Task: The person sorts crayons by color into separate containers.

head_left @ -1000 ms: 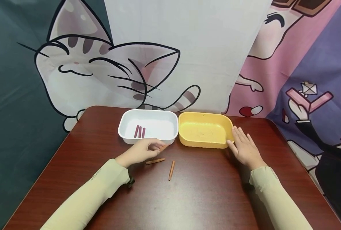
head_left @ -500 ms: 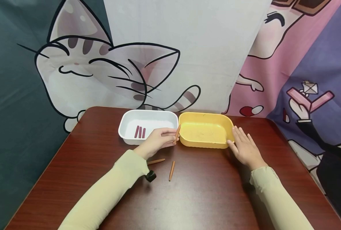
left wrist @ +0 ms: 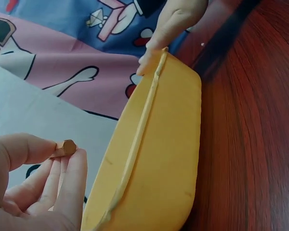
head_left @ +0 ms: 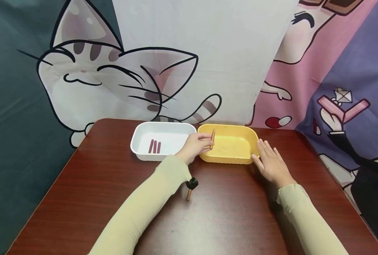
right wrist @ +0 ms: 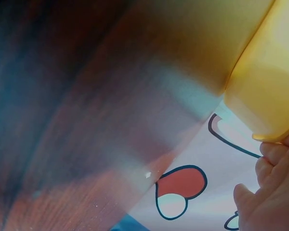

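Note:
My left hand [head_left: 194, 146] pinches an orange-brown crayon [head_left: 213, 138] between thumb and fingertips, holding it nearly upright over the left end of the yellow tray [head_left: 227, 159]. In the left wrist view the crayon [left wrist: 69, 147] shows a six-sided end, beside the tray's rim. My right hand [head_left: 272, 163] rests with straight fingers against the tray's right end. Another orange-brown crayon [head_left: 189, 194] lies on the table, partly behind the left wrist camera. Three short purple sticks [head_left: 155, 146] lie in the white tray [head_left: 147, 156].
Both trays stand side by side toward the back of the brown wooden table [head_left: 233, 212]. A cloth printed with cartoon figures [head_left: 163, 78] hangs behind the table. My left sleeve [head_left: 144, 205] crosses the front of the table.
My left hand has carried the crayon right, from in front of the white tray to over the yellow one, turning it upright. A table crayon is now hidden by the sleeve. The right hand stays put.

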Demonstrator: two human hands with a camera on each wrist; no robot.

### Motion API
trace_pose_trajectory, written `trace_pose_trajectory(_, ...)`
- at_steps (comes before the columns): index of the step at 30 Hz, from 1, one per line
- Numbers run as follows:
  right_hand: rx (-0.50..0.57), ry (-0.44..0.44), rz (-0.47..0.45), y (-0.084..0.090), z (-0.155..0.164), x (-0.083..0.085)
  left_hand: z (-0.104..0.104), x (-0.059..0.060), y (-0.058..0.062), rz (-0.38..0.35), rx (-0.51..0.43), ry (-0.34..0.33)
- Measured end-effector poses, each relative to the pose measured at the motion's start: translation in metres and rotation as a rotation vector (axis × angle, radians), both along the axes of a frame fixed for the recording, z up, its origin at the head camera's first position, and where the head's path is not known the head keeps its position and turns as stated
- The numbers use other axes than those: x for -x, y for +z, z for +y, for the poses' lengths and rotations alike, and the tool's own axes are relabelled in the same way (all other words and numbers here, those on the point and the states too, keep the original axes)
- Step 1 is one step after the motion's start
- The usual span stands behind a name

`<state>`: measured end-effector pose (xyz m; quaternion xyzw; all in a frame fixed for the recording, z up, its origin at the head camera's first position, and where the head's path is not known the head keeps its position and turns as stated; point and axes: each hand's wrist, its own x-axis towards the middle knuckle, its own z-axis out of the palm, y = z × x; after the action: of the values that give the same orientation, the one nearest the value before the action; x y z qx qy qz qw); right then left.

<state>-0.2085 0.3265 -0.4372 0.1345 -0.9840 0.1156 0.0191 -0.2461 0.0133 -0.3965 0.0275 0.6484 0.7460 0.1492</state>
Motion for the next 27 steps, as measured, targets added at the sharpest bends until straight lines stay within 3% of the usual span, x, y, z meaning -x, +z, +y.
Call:
trace_pose_trajectory(7,0.000,-0.007,-0.009,0.002,0.002,0.000,0.025,0.008,-0.005,0.009,0.033,0.021)
trace_pose_trajectory(14,0.011,-0.001,-0.014,0.002,-0.002,0.001,0.036,0.018,-0.016,-0.007,0.074,0.046)
trace_pose_trajectory(21,0.015,-0.006,-0.027,0.003,-0.004,0.002,0.040,0.018,-0.014,0.053,0.246,0.025)
trace_pose_trajectory(27,0.010,-0.010,-0.015,0.002,-0.003,0.001,0.040,0.014,-0.014,0.065,0.213,-0.014)
